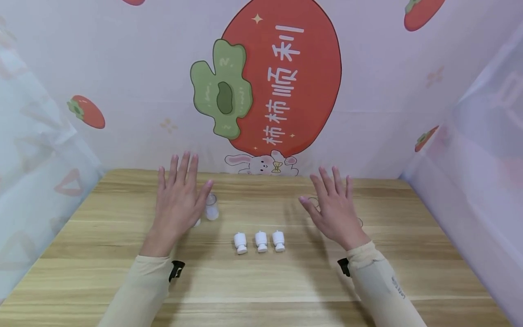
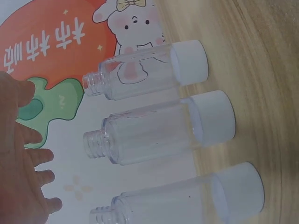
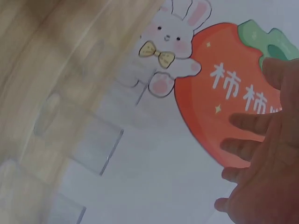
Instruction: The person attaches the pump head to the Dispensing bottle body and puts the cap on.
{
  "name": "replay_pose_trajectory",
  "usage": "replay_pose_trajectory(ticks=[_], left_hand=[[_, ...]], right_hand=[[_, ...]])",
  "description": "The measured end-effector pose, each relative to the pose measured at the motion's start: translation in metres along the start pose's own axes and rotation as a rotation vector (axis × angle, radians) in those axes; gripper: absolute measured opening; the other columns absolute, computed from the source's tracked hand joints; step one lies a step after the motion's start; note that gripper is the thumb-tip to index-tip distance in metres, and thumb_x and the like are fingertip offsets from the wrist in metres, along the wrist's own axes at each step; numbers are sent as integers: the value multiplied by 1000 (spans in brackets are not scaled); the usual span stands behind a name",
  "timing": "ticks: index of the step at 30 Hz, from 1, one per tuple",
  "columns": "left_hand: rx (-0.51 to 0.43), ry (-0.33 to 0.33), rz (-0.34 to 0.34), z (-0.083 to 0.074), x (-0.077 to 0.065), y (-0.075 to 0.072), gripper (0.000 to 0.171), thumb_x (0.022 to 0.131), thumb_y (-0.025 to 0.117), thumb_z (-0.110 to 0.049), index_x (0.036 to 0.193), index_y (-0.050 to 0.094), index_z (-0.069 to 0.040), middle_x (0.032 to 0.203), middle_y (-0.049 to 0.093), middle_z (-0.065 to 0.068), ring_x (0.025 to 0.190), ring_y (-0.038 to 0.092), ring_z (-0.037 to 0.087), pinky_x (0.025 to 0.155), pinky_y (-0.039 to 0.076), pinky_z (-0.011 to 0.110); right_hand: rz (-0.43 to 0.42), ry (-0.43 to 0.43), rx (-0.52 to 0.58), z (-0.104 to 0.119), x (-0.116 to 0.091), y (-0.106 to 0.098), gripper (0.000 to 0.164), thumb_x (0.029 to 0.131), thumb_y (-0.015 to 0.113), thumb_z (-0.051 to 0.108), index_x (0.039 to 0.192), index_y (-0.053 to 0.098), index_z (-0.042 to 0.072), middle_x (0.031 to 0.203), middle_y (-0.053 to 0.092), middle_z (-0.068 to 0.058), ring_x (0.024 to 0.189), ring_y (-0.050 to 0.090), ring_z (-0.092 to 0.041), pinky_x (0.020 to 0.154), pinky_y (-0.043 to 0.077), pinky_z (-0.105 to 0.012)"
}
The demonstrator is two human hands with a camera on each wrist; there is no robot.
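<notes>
Wooden table (image 1: 261,284), two hands (image 1: 177,204) (image 1: 336,213), three bottles (image 2: 152,133), three pumps (image 1: 261,240), three covers (image 3: 99,145)

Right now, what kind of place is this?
Maybe a small booth set up for tabletop work, though I can't be sure. You can tell by the table, the cartoon walls around it, and the bottles in a row.

One worktop (image 1: 245,286) carries three white pumps (image 1: 261,239) in the near middle, three clear bottles (image 2: 152,133) at the far left and three faintly seen clear covers (image 3: 96,147) at the far right. There are two hands (image 1: 176,204), one left and one right.
</notes>
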State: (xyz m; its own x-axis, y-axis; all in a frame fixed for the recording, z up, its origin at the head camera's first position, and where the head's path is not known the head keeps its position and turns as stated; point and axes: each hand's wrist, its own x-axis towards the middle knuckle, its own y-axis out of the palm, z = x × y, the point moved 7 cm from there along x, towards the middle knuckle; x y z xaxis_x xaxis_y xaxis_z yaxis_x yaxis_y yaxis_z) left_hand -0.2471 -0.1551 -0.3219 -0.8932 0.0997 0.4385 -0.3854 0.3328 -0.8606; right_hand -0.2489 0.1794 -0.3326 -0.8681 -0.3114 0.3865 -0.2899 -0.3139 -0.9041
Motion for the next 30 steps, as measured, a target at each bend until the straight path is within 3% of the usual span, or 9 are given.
replay_pose_trajectory(ticks=[3, 7, 12, 16, 20, 25, 30], left_hand=[[-56, 7, -14, 1, -2, -5, 71, 107, 43, -43, 159, 23, 1, 164, 22, 24, 152, 11, 43, 120, 5, 61], [-120, 19, -28, 6, -4, -12, 69, 106, 50, -39, 154, 30, 6, 155, 34, 30, 143, 27, 50, 115, 18, 66], [-161, 15, -10, 14, -5, -16, 67, 104, 54, -36, 151, 34, 8, 148, 40, 33, 136, 34, 53, 111, 23, 67], [-195, 8, 56, 21, -8, -18, 68, 104, 55, -37, 151, 35, 8, 145, 44, 35, 134, 37, 54, 109, 25, 68], [-279, -10, 172, 35, -13, -19, 68, 103, 58, -40, 147, 40, 10, 142, 48, 34, 130, 43, 53, 104, 34, 67], [-386, -84, 323, 55, -19, -20, 71, 98, 65, -47, 143, 47, 5, 140, 51, 28, 125, 49, 48, 97, 43, 63], [-453, -96, 382, 70, -22, -18, 73, 91, 73, -48, 140, 51, 1, 136, 55, 23, 120, 52, 44, 97, 44, 60]], right_hand=[[-27, -15, 31, 9, -3, -1, 60, 97, 65, 42, 140, 53, 2, 154, 39, -24, 149, 18, -45, 117, 6, -64], [-64, -31, 66, 20, -6, -6, 43, 92, 76, 33, 122, 67, 4, 131, 59, -18, 130, 44, -41, 106, 26, -61], [-38, -51, 100, 32, -8, -3, 32, 89, 79, 29, 111, 73, 6, 110, 69, -9, 108, 60, -34, 94, 44, -54], [19, -50, 98, 37, -12, 5, 30, 90, 79, 29, 110, 74, 6, 104, 72, -7, 99, 64, -29, 81, 52, -48], [82, -44, 121, 40, -17, 15, 26, 89, 80, 27, 106, 75, 9, 97, 72, -4, 89, 66, -22, 71, 52, -40], [144, -45, 160, 42, -17, 24, 26, 89, 79, 27, 106, 74, 8, 95, 72, -3, 85, 67, -18, 73, 52, -38], [190, -34, 173, 44, -17, 32, 26, 90, 79, 28, 107, 74, 8, 93, 71, 0, 85, 67, -18, 76, 50, -41]])
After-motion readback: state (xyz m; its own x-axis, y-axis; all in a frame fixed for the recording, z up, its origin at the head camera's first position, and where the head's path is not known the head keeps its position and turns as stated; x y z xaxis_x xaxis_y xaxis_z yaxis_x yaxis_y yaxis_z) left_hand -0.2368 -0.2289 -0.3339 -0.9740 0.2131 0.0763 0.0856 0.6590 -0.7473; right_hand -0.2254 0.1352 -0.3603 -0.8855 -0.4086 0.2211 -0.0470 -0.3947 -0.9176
